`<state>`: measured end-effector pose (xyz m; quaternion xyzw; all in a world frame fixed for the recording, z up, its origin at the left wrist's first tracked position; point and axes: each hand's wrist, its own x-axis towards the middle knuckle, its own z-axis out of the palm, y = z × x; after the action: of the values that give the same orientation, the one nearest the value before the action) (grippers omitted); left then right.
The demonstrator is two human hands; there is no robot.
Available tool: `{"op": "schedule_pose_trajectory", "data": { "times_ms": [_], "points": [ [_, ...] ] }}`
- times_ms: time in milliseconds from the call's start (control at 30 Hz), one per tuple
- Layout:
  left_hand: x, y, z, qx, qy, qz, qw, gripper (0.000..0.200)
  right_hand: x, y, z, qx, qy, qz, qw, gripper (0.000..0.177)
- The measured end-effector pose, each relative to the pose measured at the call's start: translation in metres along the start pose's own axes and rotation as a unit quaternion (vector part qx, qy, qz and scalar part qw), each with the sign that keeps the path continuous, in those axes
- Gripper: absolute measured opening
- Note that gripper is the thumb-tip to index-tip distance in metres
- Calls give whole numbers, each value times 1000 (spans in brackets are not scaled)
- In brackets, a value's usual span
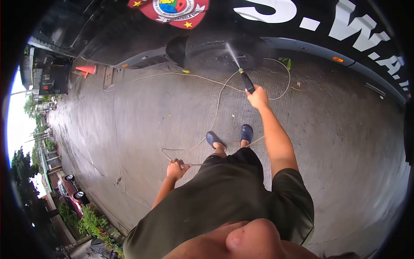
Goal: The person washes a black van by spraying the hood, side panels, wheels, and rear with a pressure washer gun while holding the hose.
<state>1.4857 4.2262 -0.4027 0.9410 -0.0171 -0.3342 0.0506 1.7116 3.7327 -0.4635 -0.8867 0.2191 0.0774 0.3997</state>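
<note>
My right hand (258, 97) is stretched forward and grips a black spray wand (246, 81) with a green-and-orange tip. A jet of water leaves the tip toward the wheel (215, 52) of a black vehicle (302, 21) marked with white letters and a red emblem. My left hand (176, 169) is low at my side, closed on a loop of the thin pale hose (217, 101), which snakes over the wet concrete (142, 121) to the wand. My feet in blue clogs (246, 133) stand between the hands.
An orange traffic cone (87, 69) stands near the vehicle's far end at the left. A red car (71, 190) is parked by green bushes at the lower left. The concrete has cracks and is wet all around.
</note>
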Motion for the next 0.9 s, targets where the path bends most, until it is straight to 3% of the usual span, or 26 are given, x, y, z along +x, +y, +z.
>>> {"op": "schedule_pose_trajectory", "data": {
  "times_ms": [133,300,400,533,633,833,900],
  "points": [
    [3,-63,21,-35,-10,1,999,68,-24,-85,40,-151,-84,-43,984,33],
    [-10,-133,58,-94,7,-37,995,68,-43,-171,113,-314,-169,-132,925,35],
    [-23,-157,69,-146,26,-66,987,63,-39,-185,166,-388,-217,-158,882,36],
    [-39,-182,88,-194,63,-84,975,56,-35,-195,199,-447,-258,-119,848,37],
    [-50,-193,98,-220,87,-84,968,55,-31,-190,192,-468,-237,-78,847,38],
    [-65,-209,95,-260,184,-86,944,50,-8,-144,121,-352,-29,88,931,37],
    [-63,-215,94,-274,230,-87,930,48,0,-121,102,-345,-45,92,933,43]
  ]
}}
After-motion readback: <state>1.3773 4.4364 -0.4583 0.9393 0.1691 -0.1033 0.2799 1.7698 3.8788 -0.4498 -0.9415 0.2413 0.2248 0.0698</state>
